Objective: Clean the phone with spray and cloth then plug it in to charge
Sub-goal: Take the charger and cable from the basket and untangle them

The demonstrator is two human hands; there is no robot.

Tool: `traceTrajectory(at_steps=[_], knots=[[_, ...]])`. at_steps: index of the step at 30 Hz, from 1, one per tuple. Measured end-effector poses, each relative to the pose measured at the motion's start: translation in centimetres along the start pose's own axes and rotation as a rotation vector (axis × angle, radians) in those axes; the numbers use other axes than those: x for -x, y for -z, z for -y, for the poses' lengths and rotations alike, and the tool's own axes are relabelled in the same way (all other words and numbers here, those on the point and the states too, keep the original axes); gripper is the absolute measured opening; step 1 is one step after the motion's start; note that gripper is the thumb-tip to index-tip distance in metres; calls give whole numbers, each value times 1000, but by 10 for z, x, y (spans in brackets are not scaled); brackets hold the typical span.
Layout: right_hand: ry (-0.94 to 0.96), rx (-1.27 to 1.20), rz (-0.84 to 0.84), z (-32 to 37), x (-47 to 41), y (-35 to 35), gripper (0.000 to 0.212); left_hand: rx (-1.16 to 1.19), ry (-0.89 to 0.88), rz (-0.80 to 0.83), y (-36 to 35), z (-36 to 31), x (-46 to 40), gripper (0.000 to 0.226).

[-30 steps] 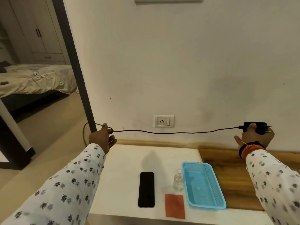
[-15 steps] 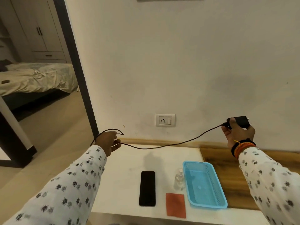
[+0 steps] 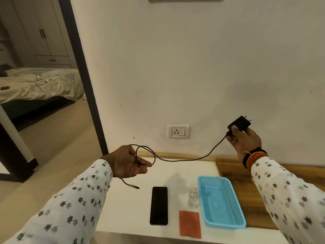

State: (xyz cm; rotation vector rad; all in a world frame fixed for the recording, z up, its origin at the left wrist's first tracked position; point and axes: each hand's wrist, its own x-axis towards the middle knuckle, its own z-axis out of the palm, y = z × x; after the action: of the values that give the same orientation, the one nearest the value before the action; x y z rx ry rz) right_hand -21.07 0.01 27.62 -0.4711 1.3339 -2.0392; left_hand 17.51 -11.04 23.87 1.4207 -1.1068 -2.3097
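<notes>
The matte white wall (image 3: 193, 67) fills the background, and low on it sits the white wall socket (image 3: 178, 131), a rounded rectangular plate with three pin holes and a switch. Below the socket stretches the smooth white table (image 3: 126, 208), and down to the socket's right it meets a grained wooden board (image 3: 246, 175). On that seam, well below and right of the socket, lies a light-blue plastic mesh basket (image 3: 226, 224), rectangular with perforated walls. Below the socket and a touch left, the phone (image 3: 159, 205) lies flat, a glossy black slab with its screen dark. Below the socket and slightly right lies the cloth (image 3: 190, 224), a flat orange-red rectangle. The clear spray bottle (image 3: 193, 197) stands upright just beside the basket's left wall, between phone and basket. Up at socket height to its right, the right hand (image 3: 246, 143) pinches the boxy black charger adapter (image 3: 239, 124), metal pins pointing right. The thin black cable (image 3: 184, 159) sags leftward under the socket into a loop at the left hand (image 3: 127, 162), palm up, fingers loosely curled around it. The cable's silvery connector tip (image 3: 134, 186) dangles below that hand.
</notes>
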Motion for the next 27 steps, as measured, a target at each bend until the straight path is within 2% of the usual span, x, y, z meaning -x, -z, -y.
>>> traceTrajectory(at_steps=[3,6,10,14,17,19,22,27], knots=[[-18,37,27,-4,1,-4,49,-219,111,5,0,4,0,56],[-44,114,60,-10,3,-12,47,-333,119,-200,-5,10,-7,37],[-102,103,98,-22,4,-24,36,-241,-110,-506,3,13,-17,29],[-145,63,83,-38,4,-37,37,-248,-248,-644,8,14,-26,34],[-159,107,97,-59,2,-47,39,-391,-446,-774,3,14,-35,38],[-193,116,97,-76,1,-53,39,-451,-579,-799,-1,17,-37,42],[-237,123,92,-101,-4,-64,39,-343,-660,-728,-6,22,-37,41],[-250,261,133,-139,-18,-82,40,-363,-816,-809,-10,20,-38,33]])
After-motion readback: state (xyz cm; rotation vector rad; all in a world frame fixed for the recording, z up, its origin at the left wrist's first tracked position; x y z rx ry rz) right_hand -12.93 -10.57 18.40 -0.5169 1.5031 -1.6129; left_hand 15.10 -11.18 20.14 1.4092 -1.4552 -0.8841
